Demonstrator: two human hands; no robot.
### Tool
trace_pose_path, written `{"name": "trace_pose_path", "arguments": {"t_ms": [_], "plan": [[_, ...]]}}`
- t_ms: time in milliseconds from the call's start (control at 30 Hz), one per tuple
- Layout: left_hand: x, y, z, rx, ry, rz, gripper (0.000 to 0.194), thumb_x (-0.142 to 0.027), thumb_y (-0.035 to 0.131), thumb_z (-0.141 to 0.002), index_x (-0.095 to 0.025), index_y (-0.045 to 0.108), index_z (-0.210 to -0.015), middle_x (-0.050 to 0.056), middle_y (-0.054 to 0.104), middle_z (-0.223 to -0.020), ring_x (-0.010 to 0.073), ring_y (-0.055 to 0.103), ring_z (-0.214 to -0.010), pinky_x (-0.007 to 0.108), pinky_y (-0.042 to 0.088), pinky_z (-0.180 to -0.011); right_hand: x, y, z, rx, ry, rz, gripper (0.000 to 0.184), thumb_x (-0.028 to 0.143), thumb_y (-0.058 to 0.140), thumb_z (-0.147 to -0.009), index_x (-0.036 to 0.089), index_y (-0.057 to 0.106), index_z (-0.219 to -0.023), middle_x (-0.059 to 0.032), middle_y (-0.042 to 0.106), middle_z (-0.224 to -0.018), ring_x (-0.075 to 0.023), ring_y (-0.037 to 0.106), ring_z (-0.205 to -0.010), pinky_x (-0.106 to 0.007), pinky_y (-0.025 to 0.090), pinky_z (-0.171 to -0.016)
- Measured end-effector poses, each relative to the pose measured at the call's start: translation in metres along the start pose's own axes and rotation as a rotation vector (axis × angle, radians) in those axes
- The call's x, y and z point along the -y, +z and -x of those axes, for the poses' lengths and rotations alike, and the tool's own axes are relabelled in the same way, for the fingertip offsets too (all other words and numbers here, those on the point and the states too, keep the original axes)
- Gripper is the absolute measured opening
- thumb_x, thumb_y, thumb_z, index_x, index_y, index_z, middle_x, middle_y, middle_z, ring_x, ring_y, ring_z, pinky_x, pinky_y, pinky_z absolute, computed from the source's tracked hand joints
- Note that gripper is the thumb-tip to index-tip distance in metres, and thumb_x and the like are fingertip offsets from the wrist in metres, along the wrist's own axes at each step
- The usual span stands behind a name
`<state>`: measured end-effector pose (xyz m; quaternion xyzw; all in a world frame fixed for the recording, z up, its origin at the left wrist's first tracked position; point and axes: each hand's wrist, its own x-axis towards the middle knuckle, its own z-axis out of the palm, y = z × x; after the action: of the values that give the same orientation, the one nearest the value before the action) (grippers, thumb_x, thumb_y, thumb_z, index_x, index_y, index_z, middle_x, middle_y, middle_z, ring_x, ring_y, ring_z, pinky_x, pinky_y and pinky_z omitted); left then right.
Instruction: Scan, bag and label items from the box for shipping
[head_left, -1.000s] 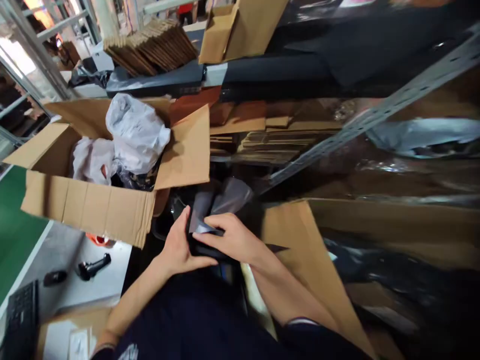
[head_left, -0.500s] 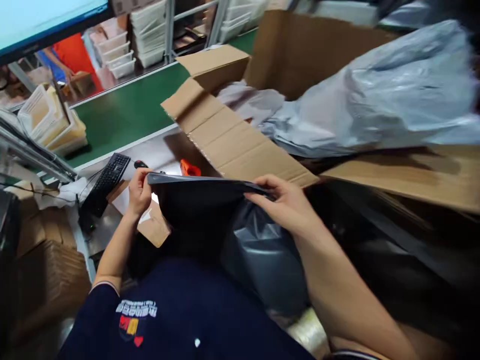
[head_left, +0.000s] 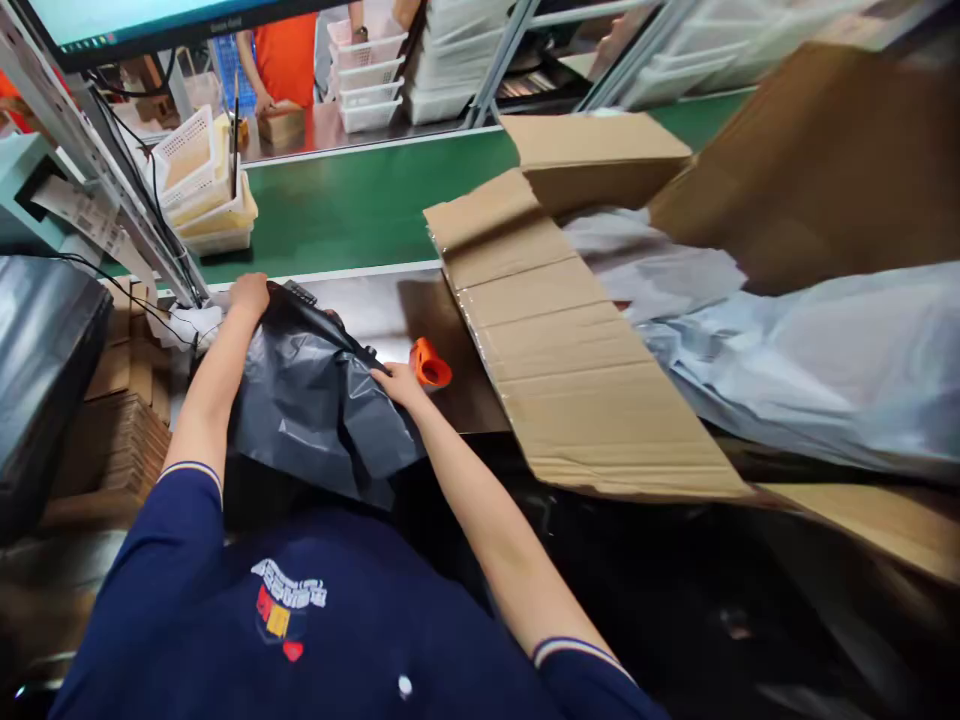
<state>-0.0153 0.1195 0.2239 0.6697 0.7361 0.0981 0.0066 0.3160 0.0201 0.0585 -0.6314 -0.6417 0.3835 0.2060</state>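
A dark grey plastic bag (head_left: pixel 300 400) hangs in front of my body, spread between both hands with its mouth edge facing away from me. My left hand (head_left: pixel 250 295) is closed on the far left corner of that edge. At the right end of the edge, my right hand (head_left: pixel 399 382) pinches the plastic. Just right of the right hand lies an orange plastic object (head_left: pixel 429 362), its kind unclear. A black keyboard (head_left: pixel 301 293) shows only a small corner; the bag covers most of it. What the bag contains, if anything, is hidden.
On the right stands a large open cardboard box (head_left: pixel 585 370) with pale plastic wrapping (head_left: pixel 817 370) inside. Beyond the bench runs a green conveyor belt (head_left: pixel 360 200) carrying white baskets (head_left: pixel 217 240). A monitor (head_left: pixel 187 25) hangs upper left. Across the belt, a person in orange (head_left: pixel 285 60) handles a small box.
Both hands have carried the bag forward and left, over the keyboard, and the bag's edge now slants. My view has swung left, so the big box appears further right.
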Motion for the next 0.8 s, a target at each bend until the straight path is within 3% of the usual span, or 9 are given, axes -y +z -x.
{"name": "trace_pose_path", "arguments": {"t_ms": [67, 133, 200, 233, 333, 400, 467, 633, 800], "plan": [[-0.007, 0.023, 0.039, 0.025, -0.054, -0.009, 0.047, -0.025, 0.044, -0.115, 0.005, 0.057, -0.150, 0.024, 0.077, -0.116, 0.0330, 0.075, -0.114, 0.060, 0.059, -0.103, -0.011, 0.016, -0.005, 0.010, 0.046, 0.011, 0.029, 0.040, 0.062, -0.088, 0.022, 0.060, -0.065, -0.0006, 0.061, -0.063, -0.0179, 0.056, -0.069, -0.031, 0.045, -0.069], [-0.017, 0.057, 0.096, 0.060, -0.061, 0.003, 0.057, -0.028, 0.040, -0.115, -0.005, 0.041, -0.167, 0.024, 0.073, -0.137, 0.0340, 0.071, -0.126, 0.055, 0.058, -0.109, -0.023, 0.028, -0.010, 0.011, 0.088, 0.019, 0.028, 0.038, 0.061, -0.089, 0.022, 0.060, -0.066, -0.0018, 0.063, -0.065, -0.0187, 0.057, -0.070, -0.031, 0.044, -0.069], [-0.023, 0.098, 0.157, 0.155, -0.048, 0.024, 0.060, -0.036, 0.041, -0.114, -0.007, 0.045, -0.166, 0.024, 0.067, -0.151, 0.0355, 0.062, -0.142, 0.050, 0.054, -0.117, -0.036, 0.035, -0.015, 0.011, 0.114, 0.028, 0.027, 0.038, 0.061, -0.090, 0.022, 0.061, -0.068, -0.0029, 0.065, -0.068, -0.0197, 0.059, -0.074, -0.031, 0.045, -0.070], [-0.024, 0.120, 0.183, 0.218, -0.068, 0.025, 0.064, -0.041, 0.045, -0.112, -0.004, 0.047, -0.164, 0.026, 0.060, -0.159, 0.0393, 0.054, -0.151, 0.054, 0.051, -0.121, -0.042, 0.037, -0.017, 0.015, 0.118, 0.034, 0.028, 0.040, 0.061, -0.090, 0.022, 0.061, -0.068, -0.0030, 0.066, -0.069, -0.0200, 0.060, -0.075, -0.031, 0.046, -0.071], [-0.015, 0.177, 0.223, 0.374, -0.178, -0.024, 0.080, -0.055, 0.043, -0.110, -0.004, 0.034, -0.172, 0.027, 0.025, -0.180, 0.0434, 0.022, -0.169, 0.070, 0.029, -0.131, -0.057, 0.037, -0.018, 0.037, 0.099, 0.055, 0.029, 0.044, 0.064, -0.089, 0.023, 0.060, -0.069, -0.0026, 0.067, -0.072, -0.0203, 0.061, -0.078, -0.031, 0.046, -0.073], [0.001, 0.198, 0.215, 0.384, -0.127, -0.036, 0.085, -0.058, 0.041, -0.109, -0.006, 0.026, -0.175, 0.025, 0.014, -0.183, 0.0409, 0.010, -0.172, 0.072, 0.015, -0.134, -0.067, 0.031, -0.014, 0.057, 0.083, 0.067, 0.031, 0.046, 0.067, -0.087, 0.023, 0.059, -0.069, -0.0024, 0.067, -0.071, -0.0199, 0.061, -0.077, -0.031, 0.045, -0.073], [0.024, 0.206, 0.189, 0.386, -0.023, -0.034, 0.087, -0.059, 0.041, -0.108, -0.008, 0.024, -0.176, 0.022, 0.013, -0.184, 0.0385, 0.007, -0.172, 0.071, 0.007, -0.135, -0.076, 0.025, -0.008, 0.075, 0.077, 0.071, 0.032, 0.048, 0.067, -0.088, 0.023, 0.059, -0.069, -0.0025, 0.067, -0.070, -0.0194, 0.060, -0.074, -0.031, 0.045, -0.072], [0.075, 0.197, 0.123, 0.444, 0.251, -0.073, 0.086, -0.056, 0.044, -0.106, -0.010, 0.024, -0.176, 0.018, 0.016, -0.184, 0.0357, 0.011, -0.172, 0.065, -0.005, -0.136, -0.094, 0.029, 0.015, 0.097, 0.094, 0.088, 0.030, 0.050, 0.063, -0.090, 0.023, 0.064, -0.076, -0.0024, 0.070, -0.071, -0.0189, 0.061, -0.073, -0.030, 0.043, -0.070], [0.088, 0.199, 0.111, 0.418, 0.330, -0.066, 0.087, -0.053, 0.046, -0.105, -0.007, 0.024, -0.176, 0.016, 0.018, -0.184, 0.0323, 0.011, -0.172, 0.057, -0.010, -0.137, -0.101, 0.055, 0.037, 0.096, 0.157, 0.111, 0.024, 0.043, 0.058, -0.095, 0.023, 0.065, -0.084, -0.0037, 0.072, -0.077, -0.0191, 0.060, -0.076, -0.029, 0.041, -0.070]]}}
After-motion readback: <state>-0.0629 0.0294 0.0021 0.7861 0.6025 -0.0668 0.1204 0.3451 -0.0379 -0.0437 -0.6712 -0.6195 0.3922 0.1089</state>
